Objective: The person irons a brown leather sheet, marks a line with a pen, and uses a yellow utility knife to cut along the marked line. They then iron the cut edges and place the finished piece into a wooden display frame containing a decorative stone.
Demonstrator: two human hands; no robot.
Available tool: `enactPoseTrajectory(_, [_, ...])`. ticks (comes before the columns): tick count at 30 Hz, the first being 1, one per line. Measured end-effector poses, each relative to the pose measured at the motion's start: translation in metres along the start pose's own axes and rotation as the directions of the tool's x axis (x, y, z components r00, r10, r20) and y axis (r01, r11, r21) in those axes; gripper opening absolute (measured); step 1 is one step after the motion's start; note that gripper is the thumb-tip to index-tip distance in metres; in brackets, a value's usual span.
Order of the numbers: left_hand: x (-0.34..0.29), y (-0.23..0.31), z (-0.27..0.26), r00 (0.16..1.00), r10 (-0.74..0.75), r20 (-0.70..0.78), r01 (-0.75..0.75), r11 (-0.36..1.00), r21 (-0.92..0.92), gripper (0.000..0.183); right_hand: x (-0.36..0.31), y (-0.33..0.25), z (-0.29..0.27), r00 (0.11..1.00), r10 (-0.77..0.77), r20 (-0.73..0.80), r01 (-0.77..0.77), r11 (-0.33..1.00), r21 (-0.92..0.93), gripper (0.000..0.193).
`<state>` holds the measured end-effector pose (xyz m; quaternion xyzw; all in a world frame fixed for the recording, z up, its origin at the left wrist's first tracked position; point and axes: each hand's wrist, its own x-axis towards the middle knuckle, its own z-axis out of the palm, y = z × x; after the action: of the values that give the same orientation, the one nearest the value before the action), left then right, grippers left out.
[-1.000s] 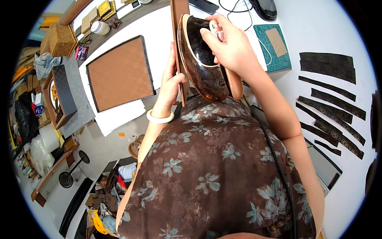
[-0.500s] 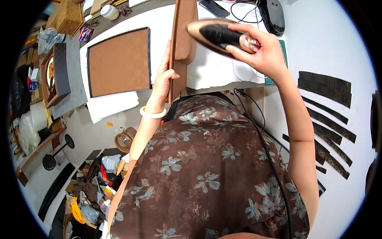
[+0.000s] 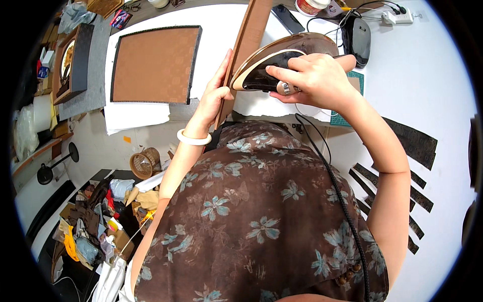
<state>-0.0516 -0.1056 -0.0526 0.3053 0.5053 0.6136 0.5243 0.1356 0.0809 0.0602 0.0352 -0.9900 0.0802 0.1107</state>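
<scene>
My left hand [image 3: 210,104], with a white bangle at its wrist, grips the near part of a brown leather-like panel [image 3: 252,27] standing on edge. Its fingers lie along the left side and the thumb is at the near edge. My right hand [image 3: 322,80] is wrapped round the handle of a clothes iron [image 3: 257,76], black with a pale gold rim. The iron is tipped over, its glossy brown soleplate showing on the far side. Its tip meets or overlaps the panel's right side; I cannot tell whether they touch.
A flat brown panel with black edges [image 3: 156,65] lies on the white table to the left. Beyond the iron are a phone [image 3: 288,19], a black device [image 3: 356,40] and cables. A green cutting mat [image 3: 342,118] lies right; the iron's cord [image 3: 347,221] hangs across my front.
The iron has come nearer and rolled, so its soleplate now shows. The standing panel has tilted, its far end shifting right. My left hand keeps its hold; the whole view has turned slightly.
</scene>
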Motion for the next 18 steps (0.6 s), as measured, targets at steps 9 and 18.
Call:
enactPoseTrajectory(9, [-0.002,0.001,-0.001,1.0,-0.002,-0.014,0.002,1.0,-0.015,0.106,0.012,0.005,-0.006,0.981,-0.14,0.137,0.149,0.987,-0.063,0.047])
enactPoseTrajectory(18, [-0.013,0.017,-0.008,0.963,-0.188,-0.194,0.229,0.949,0.216,0.078,-0.015,0.02,-0.008,0.968,0.229,-0.105,-0.231,0.973,-0.007,0.037])
